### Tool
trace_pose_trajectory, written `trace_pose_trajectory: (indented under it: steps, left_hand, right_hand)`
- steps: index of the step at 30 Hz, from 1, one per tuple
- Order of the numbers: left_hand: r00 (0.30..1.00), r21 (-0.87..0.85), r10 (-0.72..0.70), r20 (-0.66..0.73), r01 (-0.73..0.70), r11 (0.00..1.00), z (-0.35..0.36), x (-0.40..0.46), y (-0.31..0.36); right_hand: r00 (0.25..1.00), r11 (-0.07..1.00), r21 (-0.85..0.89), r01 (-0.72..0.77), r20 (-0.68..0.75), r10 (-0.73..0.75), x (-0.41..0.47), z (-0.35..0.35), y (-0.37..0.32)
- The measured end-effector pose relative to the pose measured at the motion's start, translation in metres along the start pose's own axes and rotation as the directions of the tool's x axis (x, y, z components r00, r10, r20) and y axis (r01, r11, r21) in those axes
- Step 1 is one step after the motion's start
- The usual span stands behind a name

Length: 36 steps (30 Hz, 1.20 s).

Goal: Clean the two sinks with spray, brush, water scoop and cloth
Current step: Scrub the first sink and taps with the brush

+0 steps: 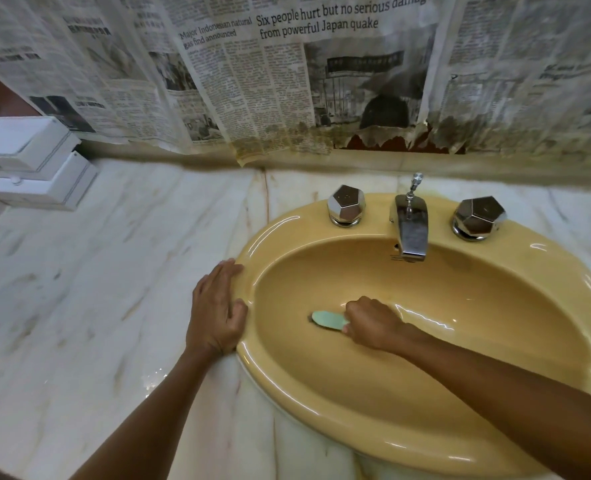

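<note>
While the left hand (217,308) lies flat on the sink's rim at about nine o'clock of the bowl, its fingers (230,268) straight and close together with the thumb on the rim edge, the right hand (370,325) reaches down into the bowl. The right hand's fingers are curled tight round the handle of a pale green brush (328,319), whose head points toward nine o'clock and touches the inner wall of the sink (425,427) low on its left side. The bristles themselves are hidden under the brush head.

The sink is a mustard-yellow oval basin set in a white marble counter (96,289) with grey veins. At twelve o'clock of the bowl stands a chrome tap (410,230), its spout over the basin, with a small pull rod (414,185) upright behind it. A faceted chrome knob (346,206) sits on the rim at about eleven o'clock and a second knob (479,218) at about one o'clock.

Newspaper sheets (287,71) cover the wall behind the counter; their lower edge is stained and torn above the tap. At the far left of the counter, toward ten o'clock, two white boxes (34,161) are stacked one on the other. A few water drops (153,377) lie on the counter near the left forearm.
</note>
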<state>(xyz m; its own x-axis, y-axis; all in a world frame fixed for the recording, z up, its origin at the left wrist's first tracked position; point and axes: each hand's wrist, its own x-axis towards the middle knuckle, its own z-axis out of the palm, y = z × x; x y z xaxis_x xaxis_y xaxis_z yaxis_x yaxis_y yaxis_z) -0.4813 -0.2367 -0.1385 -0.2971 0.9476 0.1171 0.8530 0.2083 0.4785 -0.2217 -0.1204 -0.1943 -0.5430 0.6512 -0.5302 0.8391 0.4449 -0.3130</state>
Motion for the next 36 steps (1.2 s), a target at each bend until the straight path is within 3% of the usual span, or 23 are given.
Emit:
trace_pose_trajectory:
  steps: [4, 9, 13, 14, 18, 23, 28, 30, 33, 34, 36]
  left_hand:
    - [1.000, 0.001, 0.010, 0.005, -0.010, 1.000, 0.000, 0.000, 0.001]
    - [1.000, 0.004, 0.007, 0.006, -0.007, 1.000, 0.000, 0.001, 0.000]
    - [1.000, 0.000, 0.005, 0.002, -0.005, 1.000, 0.000, 0.000, 0.002]
    - [1.000, 0.000, 0.006, 0.002, -0.006, 1.000, 0.000, 0.000, 0.002]
    - [1.000, -0.001, 0.000, 0.004, 0.000, 1.000, -0.002, 0.000, 0.002]
    - [1.000, -0.002, 0.002, 0.011, -0.002, 1.000, -0.002, 0.000, 0.001]
    - [1.000, 0.002, -0.001, 0.021, 0.001, 1.000, -0.001, 0.000, -0.001]
    - [1.000, -0.003, 0.003, 0.020, -0.003, 1.000, 0.000, 0.000, -0.001]
    - [1.000, -0.013, -0.005, 0.013, 0.005, 1.000, 0.000, -0.001, -0.002]
    - [1.000, -0.015, -0.006, 0.015, 0.006, 1.000, 0.000, -0.001, -0.002]
    - [1.000, -0.014, -0.007, 0.014, 0.007, 1.000, 0.000, -0.001, -0.002]
  right_hand:
    - [0.980, 0.985, 0.012, -0.171, -0.099, 0.171, -0.003, -0.019, 0.024]
    - [0.990, 1.000, -0.028, -0.010, 0.140, 0.013, -0.017, -0.009, 0.025]
    - [0.964, 0.974, -0.005, -0.226, -0.147, 0.223, 0.002, -0.026, 0.040]
    - [0.962, 0.976, -0.014, -0.218, -0.170, 0.213, 0.002, -0.023, 0.036]
    - [0.997, 0.995, -0.072, 0.072, -0.011, -0.073, -0.008, 0.005, 0.005]
    - [0.972, 0.999, -0.011, -0.046, -0.232, 0.042, 0.019, -0.013, 0.002]
    - [0.967, 0.971, -0.016, 0.239, -0.087, -0.239, 0.019, -0.008, -0.040]
    - [0.921, 0.967, -0.007, 0.256, -0.302, -0.246, 0.025, -0.019, -0.050]
    - [0.764, 0.924, 0.209, 0.319, -0.634, -0.120, 0.030, -0.022, -0.052]
    - [0.747, 0.914, 0.246, 0.322, -0.660, -0.085, 0.027, -0.017, -0.053]
    - [0.788, 0.926, 0.238, 0.293, -0.609, -0.092, 0.024, -0.002, -0.053]
